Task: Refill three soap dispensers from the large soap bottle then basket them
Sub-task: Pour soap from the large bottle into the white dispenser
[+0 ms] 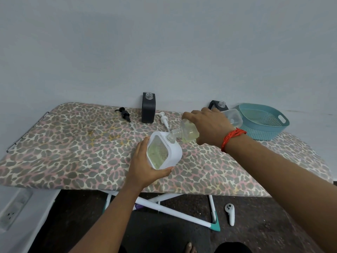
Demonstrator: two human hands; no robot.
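Observation:
My left hand [144, 167] grips a white soap dispenser [176, 151] with a clear window showing yellowish soap, tilted on the ironing board [73, 147]. My right hand [209, 126] holds the large clear soap bottle [187, 130] tipped over, its neck at the dispenser's opening. A black dispenser [148, 110] stands open-necked at the back. Behind my right hand, a second black dispenser [219, 105] is partly hidden. A black pump head [125, 115] and a white pump head [164, 119] lie on the board. The teal basket [264, 121] sits at the right.
The board stands against a plain wall, with its front edge close to me. White crossed legs [173, 210] and a white controller [230, 213] are on the dark floor below. A wall socket [12, 210] is at the lower left.

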